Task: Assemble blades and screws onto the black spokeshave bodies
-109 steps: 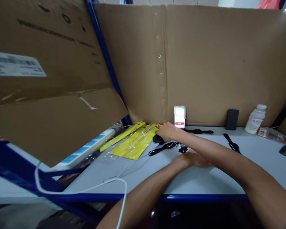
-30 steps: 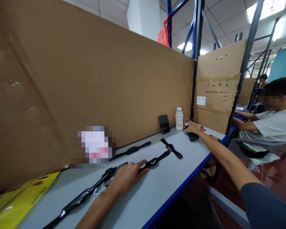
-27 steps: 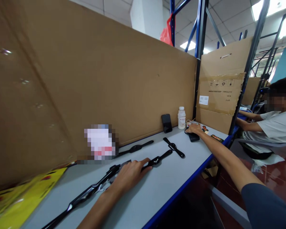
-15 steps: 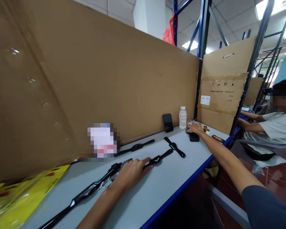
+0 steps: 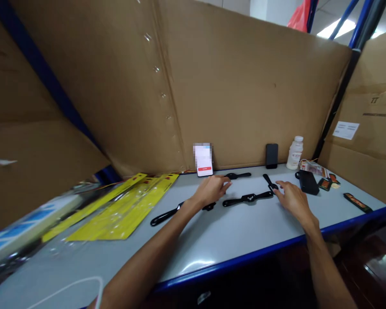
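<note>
Several black, slim, two-armed blade-like pieces with a wider hub lie on the grey table. My left hand (image 5: 212,189), its fingers bent and apart, hovers between the rear piece (image 5: 239,175) and the left piece (image 5: 164,216), which the wrist partly covers. Nothing shows in its grasp. At the slanted piece (image 5: 270,182), my right hand (image 5: 292,201) has thumb and forefinger apart beside the hub; whether they touch it I cannot tell. Between the hands lies another black piece (image 5: 249,198) with a shiny centre.
A lit phone (image 5: 204,161) and a dark phone (image 5: 272,156) lean on the cardboard wall (image 5: 238,86). A white bottle (image 5: 295,153), black case (image 5: 309,182) and small dark packets (image 5: 357,202) stand right. Yellow packaging (image 5: 141,210) and a white cable (image 5: 80,281) lie left.
The view has swung left. My right hand has left the black case and come to the slanted piece. My left hand has come away from the middle piece.
</note>
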`<state>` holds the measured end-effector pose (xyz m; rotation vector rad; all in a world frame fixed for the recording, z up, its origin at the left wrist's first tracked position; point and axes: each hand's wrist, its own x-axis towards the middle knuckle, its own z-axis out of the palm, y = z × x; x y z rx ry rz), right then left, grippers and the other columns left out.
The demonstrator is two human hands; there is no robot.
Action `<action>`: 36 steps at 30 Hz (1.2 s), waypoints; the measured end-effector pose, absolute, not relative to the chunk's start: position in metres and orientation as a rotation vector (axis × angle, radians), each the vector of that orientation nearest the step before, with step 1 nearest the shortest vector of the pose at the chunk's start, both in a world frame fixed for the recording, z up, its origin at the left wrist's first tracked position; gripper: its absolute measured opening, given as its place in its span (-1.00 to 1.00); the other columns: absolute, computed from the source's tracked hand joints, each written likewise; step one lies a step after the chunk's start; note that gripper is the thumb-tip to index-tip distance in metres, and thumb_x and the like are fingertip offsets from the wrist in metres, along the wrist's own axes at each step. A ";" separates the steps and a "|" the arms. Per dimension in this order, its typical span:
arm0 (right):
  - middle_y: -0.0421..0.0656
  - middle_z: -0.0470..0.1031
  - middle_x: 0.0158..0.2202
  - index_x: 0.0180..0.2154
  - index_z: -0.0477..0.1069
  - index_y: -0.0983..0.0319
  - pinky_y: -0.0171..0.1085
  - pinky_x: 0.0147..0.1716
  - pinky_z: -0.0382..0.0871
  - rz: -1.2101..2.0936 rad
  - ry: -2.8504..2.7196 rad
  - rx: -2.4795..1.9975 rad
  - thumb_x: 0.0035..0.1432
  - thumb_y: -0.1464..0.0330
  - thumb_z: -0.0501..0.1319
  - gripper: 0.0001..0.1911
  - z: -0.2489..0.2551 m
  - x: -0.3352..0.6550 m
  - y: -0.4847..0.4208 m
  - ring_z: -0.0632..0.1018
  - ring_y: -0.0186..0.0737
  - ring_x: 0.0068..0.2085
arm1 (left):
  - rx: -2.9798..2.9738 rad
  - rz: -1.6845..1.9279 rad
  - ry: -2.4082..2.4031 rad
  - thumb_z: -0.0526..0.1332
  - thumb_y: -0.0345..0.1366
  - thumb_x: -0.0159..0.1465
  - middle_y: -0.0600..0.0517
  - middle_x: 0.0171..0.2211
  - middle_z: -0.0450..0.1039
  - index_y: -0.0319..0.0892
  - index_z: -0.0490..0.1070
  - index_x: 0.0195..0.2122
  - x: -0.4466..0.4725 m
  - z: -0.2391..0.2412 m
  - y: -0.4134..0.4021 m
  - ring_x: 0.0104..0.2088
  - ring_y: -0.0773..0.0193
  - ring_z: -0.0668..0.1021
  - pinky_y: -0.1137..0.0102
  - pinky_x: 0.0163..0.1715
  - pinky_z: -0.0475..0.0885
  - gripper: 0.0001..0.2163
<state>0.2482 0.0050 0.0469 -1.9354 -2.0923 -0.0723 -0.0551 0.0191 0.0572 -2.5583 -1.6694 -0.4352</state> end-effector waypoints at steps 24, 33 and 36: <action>-0.15 0.51 0.07 0.06 0.47 0.04 -0.19 -0.13 0.42 0.019 -2.094 -1.691 0.26 0.47 0.03 -0.57 -0.005 0.217 -0.059 0.51 -0.07 0.03 | -2.719 -0.351 -1.266 0.07 -0.13 0.46 -0.17 0.01 0.41 -0.16 0.28 0.26 -0.028 0.022 -0.025 0.01 0.03 0.44 0.10 0.05 0.37 -0.59; -0.13 0.62 -0.18 0.00 0.38 0.05 -0.21 -0.37 0.32 0.149 -1.955 -1.940 0.25 0.23 0.09 -0.71 -0.008 0.217 -0.045 0.63 0.00 -0.21 | -2.690 0.053 -1.453 -0.02 -0.05 0.49 -0.11 -0.36 0.54 -0.22 0.30 -0.04 -0.017 0.028 -0.035 -0.36 0.10 0.60 0.30 -0.33 0.42 -0.67; -0.14 0.63 -0.23 -0.02 0.35 0.05 -0.21 -0.41 0.28 0.188 -1.965 -1.999 0.27 0.19 0.08 -0.73 -0.007 0.224 -0.042 0.63 0.02 -0.26 | -2.681 0.115 -1.407 -0.04 -0.08 0.51 -0.09 -0.42 0.53 -0.22 0.26 -0.03 -0.021 0.032 -0.040 -0.41 0.10 0.60 0.32 -0.36 0.42 -0.70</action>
